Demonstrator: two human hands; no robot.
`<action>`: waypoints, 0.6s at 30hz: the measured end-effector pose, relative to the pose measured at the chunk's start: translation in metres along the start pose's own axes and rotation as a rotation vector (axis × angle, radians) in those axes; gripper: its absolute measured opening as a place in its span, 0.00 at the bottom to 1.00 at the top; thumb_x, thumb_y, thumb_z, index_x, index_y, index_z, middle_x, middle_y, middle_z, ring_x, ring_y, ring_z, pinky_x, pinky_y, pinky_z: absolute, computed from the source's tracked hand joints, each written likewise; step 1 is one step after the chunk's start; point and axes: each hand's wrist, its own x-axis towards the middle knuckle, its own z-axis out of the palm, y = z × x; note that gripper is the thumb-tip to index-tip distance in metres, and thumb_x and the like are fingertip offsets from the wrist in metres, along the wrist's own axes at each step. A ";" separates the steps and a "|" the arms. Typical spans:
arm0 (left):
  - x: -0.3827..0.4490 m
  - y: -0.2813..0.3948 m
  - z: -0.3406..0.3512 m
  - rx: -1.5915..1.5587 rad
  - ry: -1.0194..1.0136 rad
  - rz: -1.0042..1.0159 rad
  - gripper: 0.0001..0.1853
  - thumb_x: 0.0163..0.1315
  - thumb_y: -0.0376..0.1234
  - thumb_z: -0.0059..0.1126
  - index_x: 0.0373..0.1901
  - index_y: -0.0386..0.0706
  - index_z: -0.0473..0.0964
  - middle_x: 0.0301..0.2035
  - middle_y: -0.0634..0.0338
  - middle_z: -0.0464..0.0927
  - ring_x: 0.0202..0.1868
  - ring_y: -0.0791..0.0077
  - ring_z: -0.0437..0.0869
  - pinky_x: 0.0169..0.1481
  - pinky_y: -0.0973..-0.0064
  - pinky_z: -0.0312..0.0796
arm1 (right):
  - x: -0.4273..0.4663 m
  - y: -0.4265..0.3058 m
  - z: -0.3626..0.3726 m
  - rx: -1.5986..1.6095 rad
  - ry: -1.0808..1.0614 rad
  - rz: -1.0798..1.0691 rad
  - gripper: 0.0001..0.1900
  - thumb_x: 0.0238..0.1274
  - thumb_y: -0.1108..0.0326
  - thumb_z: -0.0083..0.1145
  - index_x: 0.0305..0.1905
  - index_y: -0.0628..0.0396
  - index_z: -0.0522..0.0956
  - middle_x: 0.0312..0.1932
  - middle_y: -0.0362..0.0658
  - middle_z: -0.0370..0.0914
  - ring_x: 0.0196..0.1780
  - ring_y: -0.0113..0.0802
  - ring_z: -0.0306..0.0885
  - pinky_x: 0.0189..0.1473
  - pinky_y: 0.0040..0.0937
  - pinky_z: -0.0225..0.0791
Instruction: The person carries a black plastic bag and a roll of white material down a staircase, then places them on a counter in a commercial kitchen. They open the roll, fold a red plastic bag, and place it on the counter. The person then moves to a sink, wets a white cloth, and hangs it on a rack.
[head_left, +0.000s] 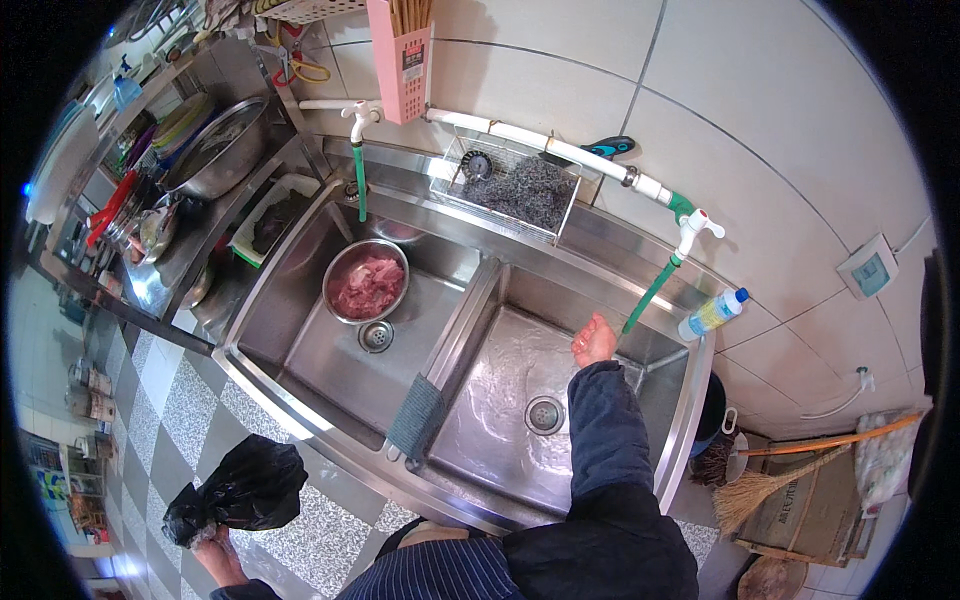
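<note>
My left hand (217, 556) is low on the left, out over the tiled floor. It grips a bunched black plastic bag (259, 480), with some clear plastic at the wrist. Over the right basin (495, 390) of a steel double sink, my right hand (595, 341) has its fingers curled in beside the end of a green hose (651, 296). That hose hangs from a white tap (694, 231). Water wets the basin floor around the drain (544, 415). In the left basin (397, 375), a steel bowl (331, 309) holds raw meat (369, 285).
A grey cloth (416, 415) drapes over the sink divider. Behind the basins stands a wire basket (442, 191) of steel wool (532, 191). A plastic bottle (712, 313) stands at the right corner. Shelves with a large metal basin (225, 154) flank the left. A straw broom (780, 480) leans at right.
</note>
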 end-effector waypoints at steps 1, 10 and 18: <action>0.000 0.001 0.000 0.002 -0.026 0.000 0.15 0.66 0.36 0.48 0.53 0.44 0.71 0.45 0.62 0.77 0.42 0.72 0.78 0.41 0.76 0.72 | -0.002 0.000 0.003 -0.001 0.013 0.000 0.18 0.64 0.52 0.47 0.22 0.46 0.59 0.12 0.34 0.52 0.11 0.27 0.48 0.13 0.27 0.41; 0.009 -0.013 -0.025 0.076 0.041 0.061 0.13 0.64 0.34 0.49 0.49 0.44 0.73 0.44 0.63 0.77 0.42 0.74 0.79 0.37 0.80 0.73 | -0.042 -0.087 0.023 -0.395 -0.022 -0.854 0.13 0.58 0.69 0.59 0.47 0.53 0.70 0.25 0.37 0.69 0.21 0.22 0.68 0.19 0.20 0.60; 0.005 -0.017 -0.020 0.088 0.033 0.014 0.14 0.64 0.34 0.49 0.51 0.44 0.73 0.44 0.62 0.77 0.42 0.71 0.79 0.40 0.78 0.74 | -0.044 -0.240 0.054 -0.690 0.256 -0.921 0.19 0.42 0.72 0.55 0.44 0.65 0.73 0.33 0.48 0.78 0.30 0.34 0.78 0.22 0.29 0.71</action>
